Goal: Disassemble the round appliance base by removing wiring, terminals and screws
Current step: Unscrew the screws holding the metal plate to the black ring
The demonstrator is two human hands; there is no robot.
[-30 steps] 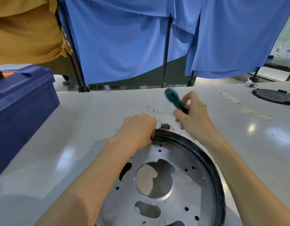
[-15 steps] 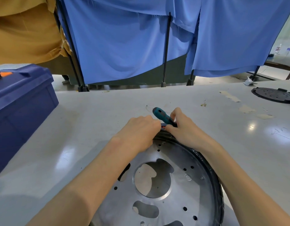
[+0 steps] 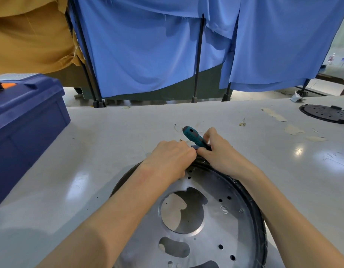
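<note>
— What do we have in the right hand (image 3: 215,153)?

— Its fingers and thumb are curled round a screwdriver with a teal and black ribbed handle (image 3: 193,137). The handle slants up and away to the left; the shaft is hidden under the hand.

— And the left hand (image 3: 171,159)?

— Knuckles up, fingers curled down over the far edge of the round silver metal appliance base (image 3: 215,219), gripping it there. We cannot see the fingertips. The two hands meet at a small dark block with a red face (image 3: 195,147) right at that edge, and we cannot tell which hand touches it.

— Where does the base lie?

— Flat on the glossy white table (image 3: 109,147), near us and a little right of centre. Its black rim (image 3: 251,194) runs under the right forearm, and its near part is cut off by the frame.

— How much room do we have around it?

— To the left the tabletop runs as far as the dark blue plastic toolbox (image 3: 26,122), well apart from the base. Just beyond the hands lie thin loose wires (image 3: 177,126) and a small brass terminal (image 3: 242,124), and the surface carries on to the far edge. To the right we see scraps of beige tape (image 3: 292,130) and a black round perforated plate (image 3: 324,113), well apart. Behind the table hang blue cloth screens (image 3: 148,45) and a mustard cloth (image 3: 28,35)
</note>
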